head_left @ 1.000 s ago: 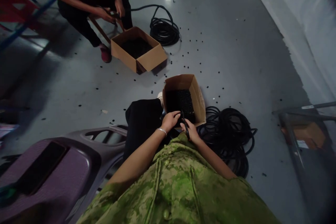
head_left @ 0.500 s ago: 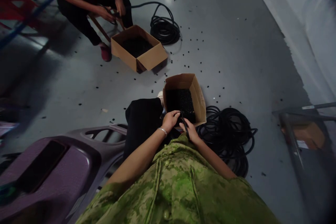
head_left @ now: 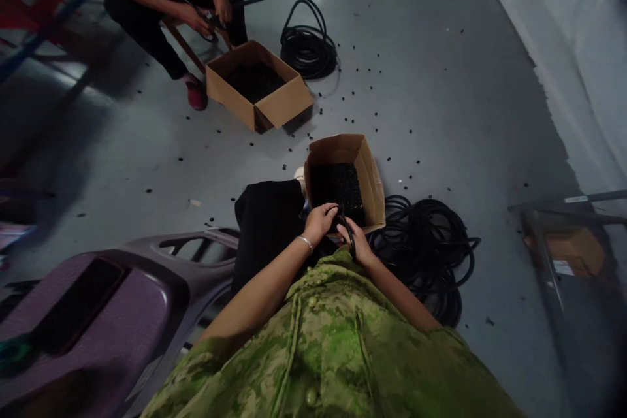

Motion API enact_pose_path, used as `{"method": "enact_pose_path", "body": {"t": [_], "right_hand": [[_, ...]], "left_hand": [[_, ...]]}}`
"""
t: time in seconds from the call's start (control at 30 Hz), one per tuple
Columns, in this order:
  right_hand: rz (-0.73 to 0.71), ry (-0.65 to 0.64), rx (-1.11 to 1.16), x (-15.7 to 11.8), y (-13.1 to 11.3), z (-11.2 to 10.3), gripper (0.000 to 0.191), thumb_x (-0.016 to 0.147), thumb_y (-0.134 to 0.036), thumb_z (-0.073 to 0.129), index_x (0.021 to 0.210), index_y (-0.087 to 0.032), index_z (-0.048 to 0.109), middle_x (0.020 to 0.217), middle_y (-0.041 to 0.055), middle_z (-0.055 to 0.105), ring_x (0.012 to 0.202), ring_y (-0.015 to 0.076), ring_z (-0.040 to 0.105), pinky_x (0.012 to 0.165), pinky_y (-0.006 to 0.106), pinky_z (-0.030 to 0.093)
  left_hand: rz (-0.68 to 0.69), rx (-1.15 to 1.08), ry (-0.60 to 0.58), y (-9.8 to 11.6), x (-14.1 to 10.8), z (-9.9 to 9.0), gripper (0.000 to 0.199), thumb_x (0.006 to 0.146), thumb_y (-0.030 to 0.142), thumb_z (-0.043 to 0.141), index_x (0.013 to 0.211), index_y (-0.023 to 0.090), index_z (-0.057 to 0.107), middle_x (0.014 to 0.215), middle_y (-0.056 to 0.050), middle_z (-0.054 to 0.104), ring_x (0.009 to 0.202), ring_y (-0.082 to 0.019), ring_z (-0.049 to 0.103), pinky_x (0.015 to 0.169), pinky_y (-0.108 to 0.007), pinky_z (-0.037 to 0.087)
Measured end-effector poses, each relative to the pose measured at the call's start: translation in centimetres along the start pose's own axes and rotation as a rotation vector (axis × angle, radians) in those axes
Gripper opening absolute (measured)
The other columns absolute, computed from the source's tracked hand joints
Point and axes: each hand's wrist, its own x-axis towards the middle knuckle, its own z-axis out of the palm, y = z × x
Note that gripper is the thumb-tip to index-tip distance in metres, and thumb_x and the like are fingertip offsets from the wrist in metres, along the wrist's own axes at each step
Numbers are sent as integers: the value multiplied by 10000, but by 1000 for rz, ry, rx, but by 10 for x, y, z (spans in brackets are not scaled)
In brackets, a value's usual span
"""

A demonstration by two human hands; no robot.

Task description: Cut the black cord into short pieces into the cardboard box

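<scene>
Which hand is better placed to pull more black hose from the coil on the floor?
Probably the right hand: the hose coil lies just beside it, while the left hand sits across the cardboard box.

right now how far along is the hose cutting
Done: the near box holds a dark layer of cut pieces. In hand: left hand and right hand hold black hose over it. Left: a big hose coil lies uncut beside it.

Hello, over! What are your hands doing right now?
Left hand and right hand both grip black tubing. Cardboard box of black bits just ahead. Hose coil at right.
</scene>
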Motion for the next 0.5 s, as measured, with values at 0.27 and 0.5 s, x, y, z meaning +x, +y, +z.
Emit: {"method": "enact_pose_path", "body": {"t": [0.27,0.5], "right_hand": [[68,-1,51,-2,-3,-1,549,840,-529,646,1294,-220,617,918,41,681,782,189,633,630,271,518],[16,4,42,-2,-7,0,499,834,-506,663,1244,-223,653,939,39,685,789,184,618,647,269,510]], "left_hand": [[14,9,14,2,-1,-1,292,936,264,570,1154,192,750,1152,-60,758,1060,-200,698,979,-286,515],[13,5,5,7,-4,-2,295,934,243,568,1159,178,748,1151,-72,758,1053,-206,705,973,-290,519]]}}
